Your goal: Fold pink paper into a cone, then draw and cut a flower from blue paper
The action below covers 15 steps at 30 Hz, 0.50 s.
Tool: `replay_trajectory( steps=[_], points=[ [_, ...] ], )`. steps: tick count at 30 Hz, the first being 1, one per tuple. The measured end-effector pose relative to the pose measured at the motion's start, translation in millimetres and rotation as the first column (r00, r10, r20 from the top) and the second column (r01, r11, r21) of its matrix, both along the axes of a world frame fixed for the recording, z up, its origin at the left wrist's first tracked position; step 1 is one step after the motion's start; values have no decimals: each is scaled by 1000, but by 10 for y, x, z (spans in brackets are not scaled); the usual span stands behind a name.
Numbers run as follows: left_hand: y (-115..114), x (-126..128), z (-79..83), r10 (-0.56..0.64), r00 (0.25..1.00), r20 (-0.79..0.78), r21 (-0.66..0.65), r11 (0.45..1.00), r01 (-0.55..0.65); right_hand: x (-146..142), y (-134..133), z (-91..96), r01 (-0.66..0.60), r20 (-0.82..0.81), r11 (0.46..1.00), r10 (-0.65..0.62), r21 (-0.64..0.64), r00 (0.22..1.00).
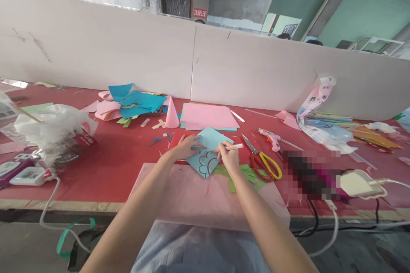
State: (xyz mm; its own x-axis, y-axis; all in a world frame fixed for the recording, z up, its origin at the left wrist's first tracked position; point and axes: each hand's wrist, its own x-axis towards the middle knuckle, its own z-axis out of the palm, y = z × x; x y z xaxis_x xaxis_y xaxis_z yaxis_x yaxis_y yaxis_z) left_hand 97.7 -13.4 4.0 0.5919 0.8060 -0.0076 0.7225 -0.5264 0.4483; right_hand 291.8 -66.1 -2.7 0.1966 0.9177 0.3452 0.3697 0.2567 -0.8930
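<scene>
A light blue paper square lies turned like a diamond on the table in front of me. Dark curved, scalloped lines are drawn on its lower half. My left hand rests on the paper's left side, its fingers stretched out and apart. In my right hand is a white marker, its tip down near the drawn lines and its back end pointing right. Green paper strips lie under and beside my right wrist. Scissors with red and yellow handles rest just right of that hand.
Behind the paper stand a pink cone and stacked pink sheets. A pink glue gun lies beyond the scissors. Blue and pink scraps are heaped back left, near a plastic bag. A white partition closes the back.
</scene>
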Motion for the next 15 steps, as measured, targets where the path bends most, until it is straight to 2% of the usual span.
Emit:
replay_trajectory(
  steps=[2, 7, 12, 15],
  points=[
    [0, 0, 0, 3, 1000, 7, 1, 1000, -3, 2, -7, 17, 25, 0, 1000, -25, 5, 1000],
    [-5, -1, 9, -2, 1000, 24, 2, 1000, 2, -5, -15, 41, -6, -28, 1000, 5, -25, 1000],
    [-15, 6, 27, 3, 1000, 11, -8, 1000, -3, -5, -21, 26, 54, -39, 998, -55, -23, 998],
    [-15, 8, 25, 2, 1000, 0, -4, 1000, -2, 0, -15, 7, 50, -66, 998, -52, -28, 996]
  ],
)
